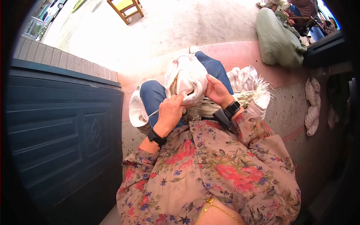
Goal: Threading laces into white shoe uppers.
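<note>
A bulky white piece (192,71), soft-looking and folded with a dark gap in its near side, rests over my knees. Its exact kind is hard to make out. My left hand (170,113) pinches at its near edge with bent fingers, and a thin pale strand (153,113) sticks out to the left of that hand. On the right side, my right hand (218,92) holds the piece between thumb and fingers, the palm partly turned up. Pale straw-like strands (245,98) lie beside my right leg, next to more white material (240,77).
Another white rounded piece (136,110) sits beside my left leg. A dark blue panelled door (67,123) stands at left. A full green sack (277,39) leans at far right; a twisted white bundle (312,107) lies nearer. A wooden chair (127,9) stands ahead.
</note>
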`<state>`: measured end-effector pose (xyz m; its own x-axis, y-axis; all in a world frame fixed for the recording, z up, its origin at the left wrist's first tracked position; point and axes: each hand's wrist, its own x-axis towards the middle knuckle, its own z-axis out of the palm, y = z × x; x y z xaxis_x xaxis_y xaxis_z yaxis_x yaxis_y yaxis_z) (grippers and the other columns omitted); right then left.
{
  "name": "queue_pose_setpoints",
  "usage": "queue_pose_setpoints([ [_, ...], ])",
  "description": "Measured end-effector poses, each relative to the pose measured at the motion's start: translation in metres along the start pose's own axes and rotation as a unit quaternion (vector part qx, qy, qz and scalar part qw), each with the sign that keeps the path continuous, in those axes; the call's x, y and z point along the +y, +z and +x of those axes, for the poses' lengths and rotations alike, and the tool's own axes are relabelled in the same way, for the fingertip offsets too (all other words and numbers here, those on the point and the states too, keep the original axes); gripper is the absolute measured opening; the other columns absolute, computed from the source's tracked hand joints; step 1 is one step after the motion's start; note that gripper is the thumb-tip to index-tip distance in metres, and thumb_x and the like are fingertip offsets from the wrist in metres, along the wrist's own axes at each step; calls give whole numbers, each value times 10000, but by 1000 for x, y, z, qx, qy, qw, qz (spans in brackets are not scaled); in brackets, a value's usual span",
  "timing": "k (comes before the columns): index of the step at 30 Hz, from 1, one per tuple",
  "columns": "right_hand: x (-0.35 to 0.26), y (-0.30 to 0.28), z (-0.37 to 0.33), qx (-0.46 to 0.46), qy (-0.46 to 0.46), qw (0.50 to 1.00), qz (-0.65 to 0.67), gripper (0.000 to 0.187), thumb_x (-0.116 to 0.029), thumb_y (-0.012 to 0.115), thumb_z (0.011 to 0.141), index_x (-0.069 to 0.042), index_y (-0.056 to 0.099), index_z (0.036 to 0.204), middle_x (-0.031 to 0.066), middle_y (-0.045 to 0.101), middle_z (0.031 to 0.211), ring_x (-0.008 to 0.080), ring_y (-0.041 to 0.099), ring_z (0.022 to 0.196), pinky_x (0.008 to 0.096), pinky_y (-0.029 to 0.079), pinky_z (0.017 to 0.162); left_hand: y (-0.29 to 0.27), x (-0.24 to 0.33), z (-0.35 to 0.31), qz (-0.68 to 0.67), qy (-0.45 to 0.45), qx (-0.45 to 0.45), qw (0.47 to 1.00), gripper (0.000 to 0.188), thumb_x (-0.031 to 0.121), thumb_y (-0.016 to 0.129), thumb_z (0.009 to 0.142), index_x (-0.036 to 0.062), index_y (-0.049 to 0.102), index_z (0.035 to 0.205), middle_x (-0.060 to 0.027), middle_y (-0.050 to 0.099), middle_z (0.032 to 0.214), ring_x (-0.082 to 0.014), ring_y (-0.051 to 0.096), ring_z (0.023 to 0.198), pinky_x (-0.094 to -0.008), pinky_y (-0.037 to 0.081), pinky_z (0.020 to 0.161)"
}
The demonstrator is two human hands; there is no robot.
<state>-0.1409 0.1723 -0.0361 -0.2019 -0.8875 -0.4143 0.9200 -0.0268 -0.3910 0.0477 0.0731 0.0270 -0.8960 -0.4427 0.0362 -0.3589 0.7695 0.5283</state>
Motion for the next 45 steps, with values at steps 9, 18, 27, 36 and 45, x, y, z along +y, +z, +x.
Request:
queue_pose_setpoints([
  [9, 62, -13, 1, 178, 199, 960, 88, 598, -486, 377, 894, -9, 234, 1225, 271, 301, 1265, 403, 312, 1200, 495, 327, 964, -24, 4, -10, -3, -15, -48, 999, 280, 149, 641, 729, 22, 520, 946, -173, 553, 798, -355, 565, 729, -438, 449, 611],
  [18, 37, -1, -5, 178, 116, 967, -140, 427, -401, 446, 888, -58, 470, 1140, 96, 547, 1043, 199, 497, 980, 385, 403, 836, 5, -5, -11, 149, -13, -97, 984, 405, 151, 632, 737, 61, 470, 1097, -162, 530, 930, -353, 569, 742, -408, 470, 606],
  [27, 26, 35, -5, 157, -242, 603, -744, 319, -245, 602, 769, -4, 570, 976, 193, 548, 976, 339, 553, 902, 392, 451, 753, 27, -13, -8, 62, 56, -51, 995, 272, 37, 535, 751, 43, 469, 1015, -167, 472, 963, -348, 533, 752, -401, 466, 653],
  [36, 52, 31, -5, 130, -313, 618, -710, 275, -129, 597, 763, -12, 518, 999, 172, 524, 980, 351, 547, 873, 405, 449, 740, 17, -43, 14, -75, -222, 92, 968, 345, 220, 604, 781, -46, 465, 950, -242, 557, 886, -393, 548, 824, -424, 443, 698],
  [45, 58, 7, -10, 144, -227, 643, -717, 321, -98, 623, 730, -30, 465, 1001, 172, 491, 978, 376, 522, 877, 413, 440, 726, 45, -39, 9, -31, -178, 36, 983, 218, 134, 559, 779, -33, 441, 853, -262, 549, 778, -419, 546, 752, -470, 434, 660],
])
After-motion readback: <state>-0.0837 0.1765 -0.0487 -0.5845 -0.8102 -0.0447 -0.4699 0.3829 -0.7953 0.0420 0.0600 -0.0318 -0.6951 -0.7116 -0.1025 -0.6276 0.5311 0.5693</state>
